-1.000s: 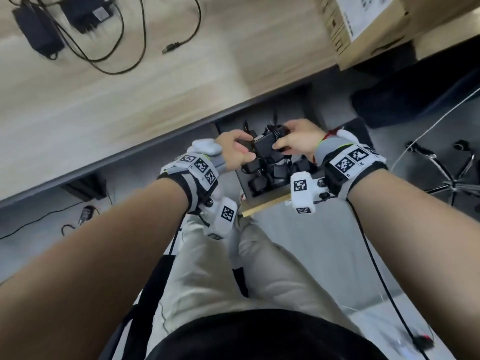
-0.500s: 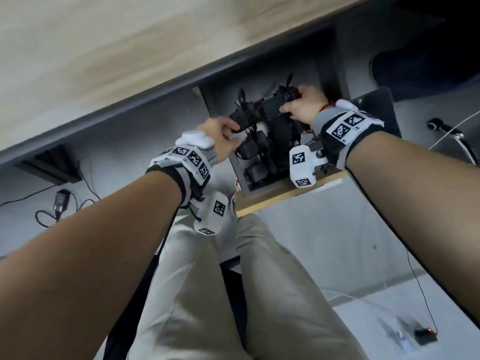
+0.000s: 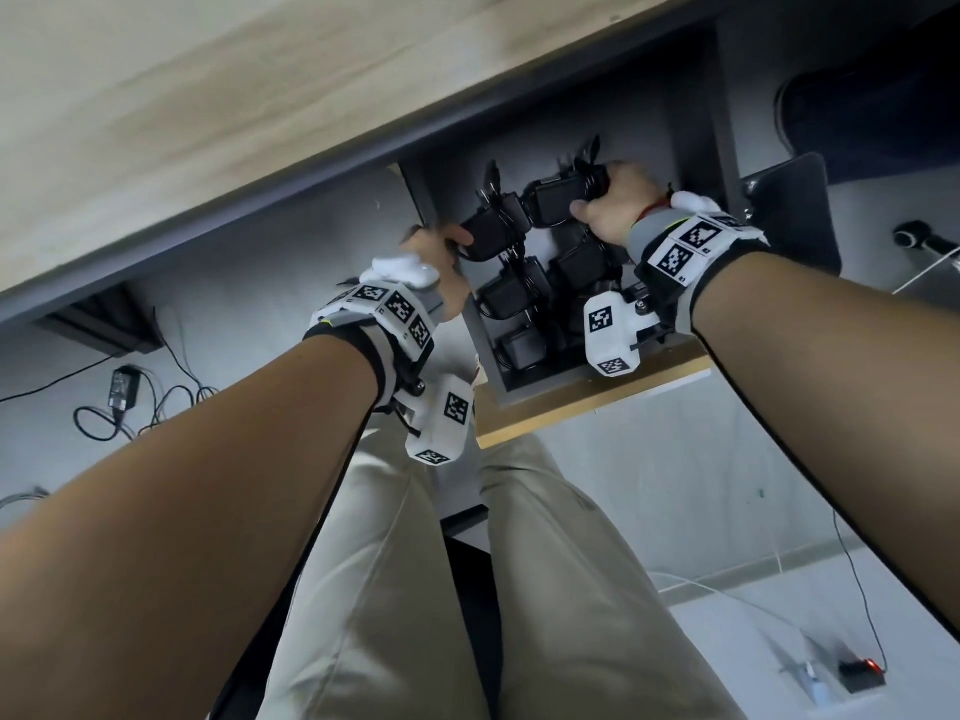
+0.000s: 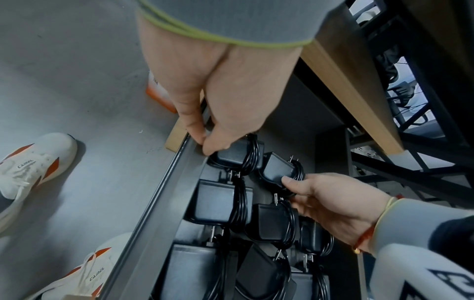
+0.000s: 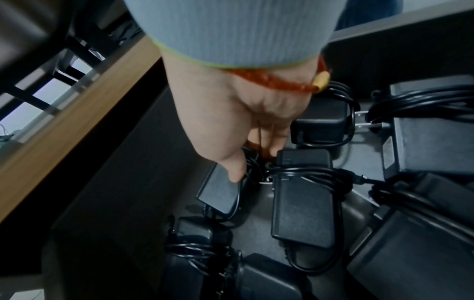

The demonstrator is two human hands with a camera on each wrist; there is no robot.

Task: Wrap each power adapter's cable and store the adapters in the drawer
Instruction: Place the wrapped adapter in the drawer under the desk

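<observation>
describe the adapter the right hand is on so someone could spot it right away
Look in the open drawer under the wooden desk, full of black cable-wrapped adapters. At its far end lie two; take the adapter on the right. Only it has the right hand pinching it.

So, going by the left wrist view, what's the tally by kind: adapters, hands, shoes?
Held power adapters, black, cable-wrapped: 2, one pinched by each hand
Loose power adapters lying in the drawer: 6 that I can make out; the bottom ones are cut off
Hands: 2, left hand and right hand
White-and-orange shoes: 2
Total: 12
</observation>
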